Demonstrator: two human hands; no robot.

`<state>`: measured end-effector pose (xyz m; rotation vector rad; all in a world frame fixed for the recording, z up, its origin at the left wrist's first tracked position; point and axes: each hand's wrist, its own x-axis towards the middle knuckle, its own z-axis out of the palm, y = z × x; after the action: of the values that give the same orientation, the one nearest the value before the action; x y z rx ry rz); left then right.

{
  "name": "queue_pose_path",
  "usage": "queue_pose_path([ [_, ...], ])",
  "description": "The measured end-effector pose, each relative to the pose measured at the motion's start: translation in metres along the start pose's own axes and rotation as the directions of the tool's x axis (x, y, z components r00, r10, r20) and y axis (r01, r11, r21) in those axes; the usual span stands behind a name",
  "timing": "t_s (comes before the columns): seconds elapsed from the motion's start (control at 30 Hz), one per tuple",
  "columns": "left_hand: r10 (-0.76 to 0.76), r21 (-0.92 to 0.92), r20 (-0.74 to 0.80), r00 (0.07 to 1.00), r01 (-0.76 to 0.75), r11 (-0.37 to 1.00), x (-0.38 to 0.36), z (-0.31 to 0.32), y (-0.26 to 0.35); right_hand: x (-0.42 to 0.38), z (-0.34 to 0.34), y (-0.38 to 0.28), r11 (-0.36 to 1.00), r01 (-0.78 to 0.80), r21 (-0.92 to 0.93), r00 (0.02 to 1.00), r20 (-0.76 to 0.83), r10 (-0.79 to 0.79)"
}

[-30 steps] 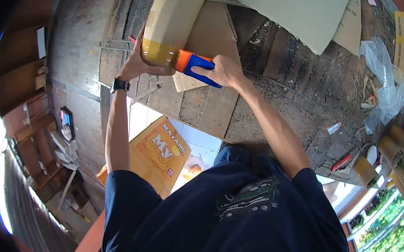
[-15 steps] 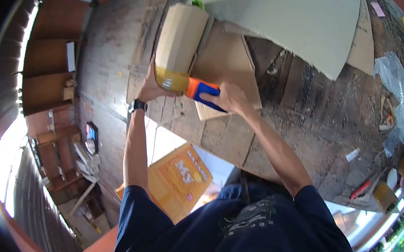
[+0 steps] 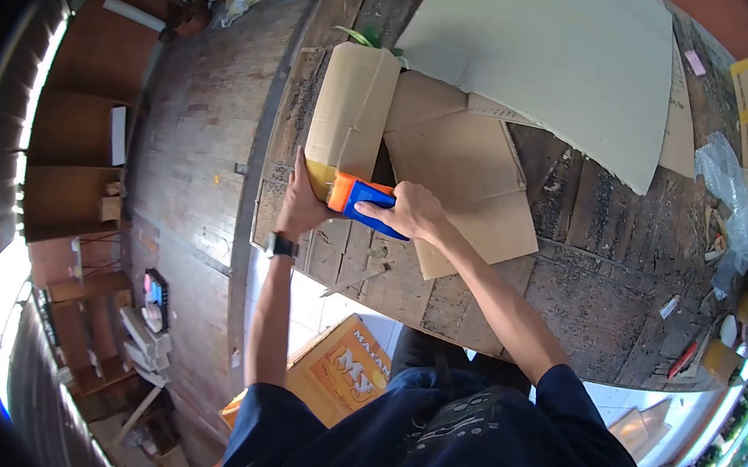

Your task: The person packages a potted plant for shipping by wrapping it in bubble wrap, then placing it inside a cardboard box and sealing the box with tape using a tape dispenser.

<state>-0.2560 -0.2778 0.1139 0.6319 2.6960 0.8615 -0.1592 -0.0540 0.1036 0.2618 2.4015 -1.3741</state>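
Observation:
A cardboard wrap (image 3: pixel 352 108) lies on the wooden table, with yellowish tape (image 3: pixel 319 176) around its near end and green leaves (image 3: pixel 367 38) sticking out of its far end. My left hand (image 3: pixel 306 204) rests against the taped end from the left side, palm toward it and fingers stretched out. My right hand (image 3: pixel 414 212) is wrapped round a blue and orange tape dispenser (image 3: pixel 366 204), whose orange end touches the taped part of the wrap.
Loose cardboard pieces (image 3: pixel 467 175) lie right of the wrap, under a large grey sheet (image 3: pixel 539 55). Bubble wrap (image 3: pixel 733 203) and a red-handled tool (image 3: pixel 683 358) are at the table's right. A printed box (image 3: pixel 346 367) stands below the near edge.
The view has shifted, so the table and wrap appear lower and further right. The dispenser is now tilted more and sits closer over the taped end, between my hands.

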Motion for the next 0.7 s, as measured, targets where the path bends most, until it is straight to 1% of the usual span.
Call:
queue_pose_path([
  [0.07, 0.156, -0.305, 0.146, 0.977, -0.106, 0.946, 0.021, -0.016, -0.044, 0.01, 0.017, -0.007, 0.998, -0.014, 0.065, 0.995, 0.095, 0.008],
  [0.1, 0.155, -0.284, 0.21, 0.965, -0.092, 0.954, 0.028, -0.025, -0.053, 0.009, 0.022, -0.002, 0.997, -0.02, 0.073, 0.997, 0.073, 0.015],
  [0.13, 0.158, -0.263, 0.272, 0.949, -0.085, 0.961, 0.035, -0.035, -0.06, -0.002, 0.01, -0.009, 0.999, -0.006, 0.052, 0.991, 0.134, -0.001],
  [0.17, 0.145, -0.266, 0.337, 0.93, -0.054, 0.963, 0.044, -0.04, -0.073, -0.01, 0.015, 0.001, 0.986, -0.008, 0.168, 0.994, 0.108, -0.01],
  [0.2, 0.115, -0.2, 0.352, 0.929, -0.045, 0.979, 0.051, -0.044, -0.081, -0.013, 0.024, 0.011, 0.961, -0.006, 0.277, 0.997, 0.08, -0.017],
  [0.27, 0.046, -0.072, 0.385, 0.922, -0.02, 0.997, 0.054, -0.047, -0.089, -0.008, 0.038, 0.009, 0.991, -0.057, 0.122, 0.998, -0.011, 0.058],
  [0.3, -0.048, 0.138, 0.363, 0.931, -0.003, 0.99, 0.048, -0.057, -0.069, -0.004, 0.044, 0.006, 0.996, -0.082, 0.047, 0.994, -0.062, 0.085],
  [0.33, -0.02, 0.106, 0.335, 0.942, -0.017, 0.994, 0.042, -0.059, -0.062, 0.004, 0.05, 0.003, 0.984, -0.168, -0.052, 0.984, -0.076, 0.164],
  [0.4, 0.034, 0.06, 0.278, 0.96, -0.053, 0.997, 0.026, -0.06, -0.05, 0.012, 0.056, -0.004, 0.992, -0.123, 0.021, 0.988, -0.095, 0.124],
  [0.43, 0.132, 0.318, 0.066, 0.989, -0.146, 0.937, 0.008, -0.052, -0.035, 0.013, 0.054, -0.019, 0.992, -0.118, 0.05, 0.989, -0.087, 0.122],
  [0.5, 0.08, 0.222, -0.018, 0.997, -0.074, 0.972, 0.013, -0.049, -0.05, 0.016, 0.052, -0.043, 0.987, -0.113, 0.116, 0.99, -0.066, 0.121],
  [0.53, 0.056, 0.17, -0.056, 0.997, -0.046, 0.984, 0.021, -0.055, -0.049, 0.024, 0.057, -0.041, 0.989, -0.097, 0.112, 0.991, -0.077, 0.106],
  [0.57, -0.039, 0.073, 0.111, 0.993, 0.031, 0.997, 0.033, -0.07, -0.056, 0.034, 0.065, -0.034, 0.99, -0.085, 0.109, 0.992, -0.088, 0.095],
  [0.6, 0.056, 0.023, 0.074, 0.996, -0.058, 0.998, 0.042, -0.069, -0.079, 0.036, 0.073, -0.028, 0.991, -0.078, 0.111, 0.991, -0.096, 0.089],
  [0.67, 0.088, -0.14, 0.224, 0.971, -0.057, 0.989, 0.064, -0.081, -0.104, 0.026, 0.085, -0.026, 0.952, -0.138, 0.272, 0.986, -0.055, 0.158],
  [0.7, 0.075, -0.162, 0.28, 0.957, -0.03, 0.986, 0.074, -0.09, -0.111, 0.017, 0.087, -0.024, 0.923, -0.16, 0.349, 0.982, -0.035, 0.183],
])
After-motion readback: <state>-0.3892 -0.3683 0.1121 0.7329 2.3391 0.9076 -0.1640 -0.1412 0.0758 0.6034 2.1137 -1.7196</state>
